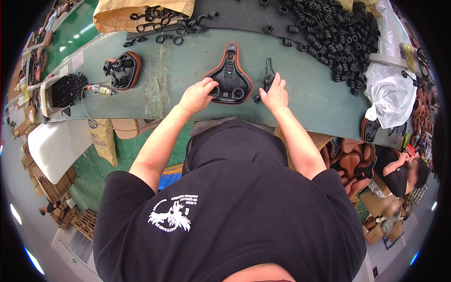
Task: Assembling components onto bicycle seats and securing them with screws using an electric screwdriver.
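Observation:
An upturned bicycle saddle (228, 79) with a black underside and brown rim lies on the green worktable in front of me. At its rear left corner, my left hand (198, 96) has its fingers closed around a small round black part. A similar round black part (238, 93) sits in the saddle's rear right corner. To the right of the saddle, my right hand (276, 95) is open, thumb and fingers apart beside a dark metal saddle frame (268, 75). A small black round piece (257, 99) is near the thumb.
Another upturned saddle (123, 70) lies left, near a power driver (100, 90) and a box of small black parts (68, 90). Black ribbed pieces (336, 37) are heaped far right, beside a white plastic bag (391, 94). A paper sack (141, 14) holds black rings. A co-worker (399, 171) is at right.

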{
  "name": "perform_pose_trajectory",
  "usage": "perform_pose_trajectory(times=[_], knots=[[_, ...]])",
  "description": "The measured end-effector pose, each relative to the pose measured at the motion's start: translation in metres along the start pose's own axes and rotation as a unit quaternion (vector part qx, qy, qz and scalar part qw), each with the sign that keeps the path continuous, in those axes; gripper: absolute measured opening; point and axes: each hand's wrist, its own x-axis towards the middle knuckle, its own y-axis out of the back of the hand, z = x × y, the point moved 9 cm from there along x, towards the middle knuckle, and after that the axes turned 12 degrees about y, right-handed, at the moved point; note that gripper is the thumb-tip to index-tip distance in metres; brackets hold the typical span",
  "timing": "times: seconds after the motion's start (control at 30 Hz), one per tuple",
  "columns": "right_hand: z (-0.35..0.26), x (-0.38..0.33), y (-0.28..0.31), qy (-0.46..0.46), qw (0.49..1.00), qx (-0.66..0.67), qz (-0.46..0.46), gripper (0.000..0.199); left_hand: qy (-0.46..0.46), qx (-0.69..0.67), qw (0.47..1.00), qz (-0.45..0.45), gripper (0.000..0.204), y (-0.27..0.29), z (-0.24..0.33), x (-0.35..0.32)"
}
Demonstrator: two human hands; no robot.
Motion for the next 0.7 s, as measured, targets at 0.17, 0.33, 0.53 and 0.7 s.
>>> perform_pose_trajectory(times=[0.17,0.33,0.53,0.7], knots=[[-0.017,0.017,0.034,-0.030,0.992,0.114,0.036,0.084,0.020,-0.018,0.999,-0.017,0.053,-0.002,-0.005,-0.001],[-0.076,0.026,0.062,-0.063,0.828,0.555,-0.048,0.032,0.008,-0.092,0.995,-0.033,0.054,0.000,-0.011,-0.007],[-0.123,0.072,0.041,-0.006,0.936,0.348,-0.052,0.038,0.032,-0.203,0.977,-0.063,0.049,-0.014,-0.011,0.005],[-0.156,0.047,0.005,0.052,0.978,0.202,-0.006,0.086,0.053,-0.212,0.974,-0.056,0.053,-0.019,-0.019,0.009]])
